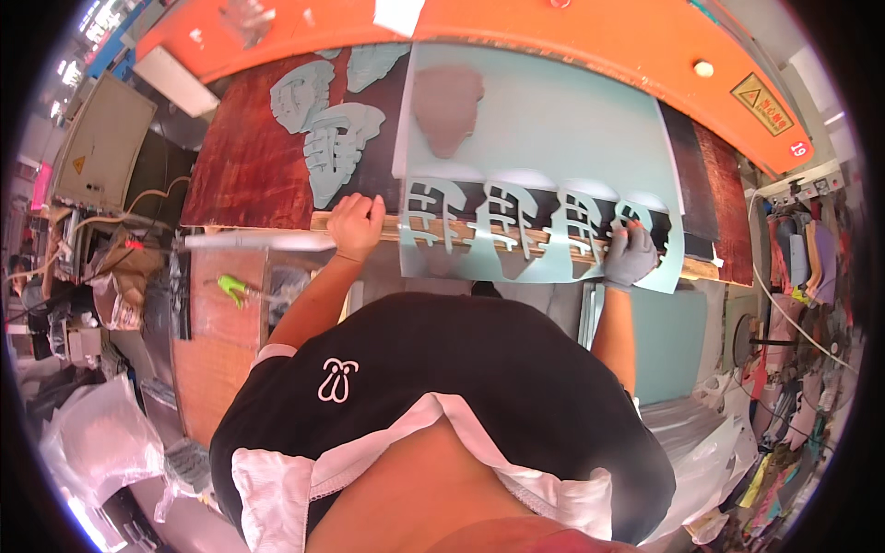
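Note:
A pale green sheet (553, 101) lies over the dark cutting board and hangs past its near edge. Along its near part runs a row of several slotted, sandal-upper-shaped openings (505, 217), with dark board and wood showing through. My right hand (631, 258), in a grey glove, is closed on the sheet's near right part, at the last cut shape. My bare left hand (358, 224) rests curled at the board's near edge, left of the sheet; what its fingers hold, if anything, is hidden. Beyond it lie loose pale green slotted upper pieces (334, 147), some overlapping.
A large orange machine beam (590, 32) spans the far side above the board. Reddish worn board (244, 147) shows at the left. A pale bar (258, 241) and a green-handled tool (232, 289) are left of me. Plastic bags (101, 438) and hanging coloured pieces (802, 253) flank the workplace.

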Tool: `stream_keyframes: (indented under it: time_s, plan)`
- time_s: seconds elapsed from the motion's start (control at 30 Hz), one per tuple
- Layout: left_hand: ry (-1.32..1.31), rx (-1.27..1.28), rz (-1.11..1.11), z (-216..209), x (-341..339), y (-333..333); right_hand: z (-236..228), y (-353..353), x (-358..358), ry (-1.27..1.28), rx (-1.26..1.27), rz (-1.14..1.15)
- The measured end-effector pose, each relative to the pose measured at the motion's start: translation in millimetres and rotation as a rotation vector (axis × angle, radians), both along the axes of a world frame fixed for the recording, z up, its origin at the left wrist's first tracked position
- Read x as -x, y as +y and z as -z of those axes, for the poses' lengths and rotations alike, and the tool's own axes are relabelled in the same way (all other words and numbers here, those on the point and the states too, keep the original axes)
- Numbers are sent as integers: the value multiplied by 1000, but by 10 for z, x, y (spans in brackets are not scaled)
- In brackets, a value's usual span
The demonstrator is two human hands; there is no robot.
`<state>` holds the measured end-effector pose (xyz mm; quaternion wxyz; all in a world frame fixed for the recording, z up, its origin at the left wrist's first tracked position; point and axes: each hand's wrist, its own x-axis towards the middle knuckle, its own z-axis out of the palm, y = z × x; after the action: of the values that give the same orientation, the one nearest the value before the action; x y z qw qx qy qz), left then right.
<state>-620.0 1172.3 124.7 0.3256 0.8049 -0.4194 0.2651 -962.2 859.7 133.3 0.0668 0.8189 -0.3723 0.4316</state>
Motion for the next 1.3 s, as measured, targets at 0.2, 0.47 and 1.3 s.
stream_keyframes:
  time_s: [0.2, 0.47, 1.3]
  plan:
    - [13, -43, 7, -37, -953, -959, -76, -1091, -838, 32, -50, -79]
    - [35, -143, -47, 135, -2017, -1937, -1321, -3452, -1292, -799, -603, -440]
    - [103, -221, -42, 513, -2531, -2010, -10, -3131, -681, 285, -392, 167]
